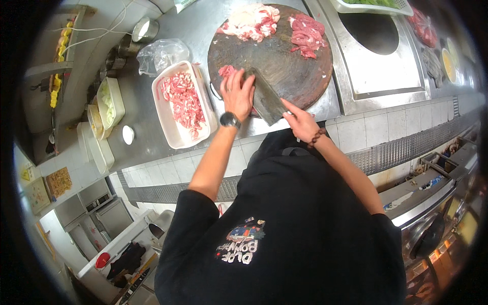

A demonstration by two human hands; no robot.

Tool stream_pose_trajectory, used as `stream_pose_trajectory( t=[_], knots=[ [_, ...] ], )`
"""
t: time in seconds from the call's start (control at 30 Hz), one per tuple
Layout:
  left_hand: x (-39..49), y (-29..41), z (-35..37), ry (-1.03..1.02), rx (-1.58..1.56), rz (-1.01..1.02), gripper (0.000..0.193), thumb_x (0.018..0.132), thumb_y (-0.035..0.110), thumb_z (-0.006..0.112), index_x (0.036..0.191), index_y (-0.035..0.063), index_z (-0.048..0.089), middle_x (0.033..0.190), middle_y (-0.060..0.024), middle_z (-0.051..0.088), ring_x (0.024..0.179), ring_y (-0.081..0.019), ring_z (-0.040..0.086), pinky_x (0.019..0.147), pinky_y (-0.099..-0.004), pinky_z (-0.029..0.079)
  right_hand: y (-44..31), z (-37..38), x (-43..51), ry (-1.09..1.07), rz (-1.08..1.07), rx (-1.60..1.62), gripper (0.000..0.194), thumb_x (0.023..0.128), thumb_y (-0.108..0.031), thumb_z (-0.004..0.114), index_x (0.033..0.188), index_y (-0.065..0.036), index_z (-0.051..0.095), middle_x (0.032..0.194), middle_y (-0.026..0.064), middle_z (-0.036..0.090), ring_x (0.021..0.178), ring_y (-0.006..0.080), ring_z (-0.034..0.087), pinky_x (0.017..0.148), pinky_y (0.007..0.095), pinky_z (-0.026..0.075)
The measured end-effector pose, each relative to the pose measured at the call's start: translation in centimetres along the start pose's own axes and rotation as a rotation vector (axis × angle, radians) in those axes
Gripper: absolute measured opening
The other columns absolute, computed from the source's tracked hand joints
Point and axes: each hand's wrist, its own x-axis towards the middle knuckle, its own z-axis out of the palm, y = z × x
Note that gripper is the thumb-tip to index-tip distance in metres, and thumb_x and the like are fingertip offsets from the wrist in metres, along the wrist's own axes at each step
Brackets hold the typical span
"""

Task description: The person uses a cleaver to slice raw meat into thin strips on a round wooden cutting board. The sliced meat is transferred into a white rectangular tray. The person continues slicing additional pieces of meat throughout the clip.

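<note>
A round wooden chopping block [274,53] stands on the steel counter before me. My right hand [303,124] holds a cleaver [268,99] by its handle end, its broad blade lying over the block's near edge. Beside the blade, my left hand [238,93] has its fingertips on the block, next to a small piece of raw meat [227,71]; whether it grips anything is hidden. Pale, fatty raw meat [253,22] lies at the block's far left, and redder raw meat [308,35] at its far right. Left of the block, a white plastic tub [156,95] holds cut meat [185,99].
A crumpled clear plastic bag [164,55] lies behind the tub. Farther left are a tray of pale chopped vegetables [108,103] and a small white dish [128,135]. A steel sink unit [385,72] with a round opening adjoins on the right, a basket of greens [371,8] above it.
</note>
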Motion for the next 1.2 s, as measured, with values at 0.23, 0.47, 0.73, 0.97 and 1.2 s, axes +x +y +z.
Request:
stream_pose_trajectory(
  t=[0.23, 0.47, 0.73, 0.97, 1.2],
  knots=[
    [5.9, -6.6, 1.1, 0.038, -0.181, -0.09, 0.015, 0.099, 0.02, 0.07, 0.105, 0.0076, 0.075, 0.118, -0.0128, 0.07, 0.117, -0.0354, 0.064, 0.104, -0.0485, 0.046, 0.7, -3.1, -2.8, 0.007, 0.199, 0.312, 0.055, 0.112, -0.018, 0.055, 0.166, -0.02, 0.044, 0.072, -0.0032, 0.052, 0.051, 0.0059, 0.047, 0.046, 0.0254, 0.042],
    [0.8, -2.0, -0.6, -0.072, -0.257, 0.027, 0.026, 0.095, 0.025, 0.074, 0.115, 0.0086, 0.072, 0.131, -0.0152, 0.064, 0.124, -0.0375, 0.06, 0.109, -0.0527, 0.042, 2.4, -5.4, -4.9, 0.117, 0.244, 0.356, 0.055, 0.112, -0.019, 0.055, 0.166, -0.021, 0.044, 0.072, -0.0015, 0.054, 0.05, 0.0077, 0.048, 0.045, 0.0266, 0.042],
    [2.9, -7.6, -0.6, -0.088, -0.191, 0.151, 0.032, 0.087, 0.009, 0.077, 0.119, 0.0109, 0.07, 0.133, -0.0132, 0.066, 0.124, -0.0366, 0.063, 0.107, -0.051, 0.046, 3.6, -8.0, -6.8, 0.234, 0.289, 0.37, 0.054, 0.112, -0.018, 0.055, 0.165, -0.019, 0.045, 0.073, -0.0012, 0.054, 0.051, 0.0078, 0.049, 0.046, 0.0264, 0.041],
    [6.8, -8.1, -0.6, -0.168, -0.132, -0.247, 0.019, 0.091, 0.026, 0.075, 0.104, 0.0133, 0.078, 0.119, -0.0092, 0.072, 0.115, -0.0329, 0.066, 0.103, -0.0501, 0.045, 4.2, -11.8, -6.1, 0.197, 0.254, 0.348, 0.055, 0.112, -0.019, 0.057, 0.166, -0.019, 0.045, 0.072, -0.0016, 0.053, 0.05, 0.0075, 0.047, 0.046, 0.0262, 0.041],
    [11.0, -4.6, -4.7, -0.413, 0.354, -0.367, 0.02, 0.089, 0.032, 0.075, 0.091, 0.0136, 0.082, 0.114, -0.0122, 0.074, 0.108, -0.0339, 0.071, 0.096, -0.0504, 0.052, 4.5, -18.1, -4.2, 0.049, 0.24, 0.19, 0.054, 0.11, -0.024, 0.059, 0.163, -0.022, 0.05, 0.069, -0.0025, 0.052, 0.051, 0.0081, 0.049, 0.05, 0.0275, 0.045]
  ],
)
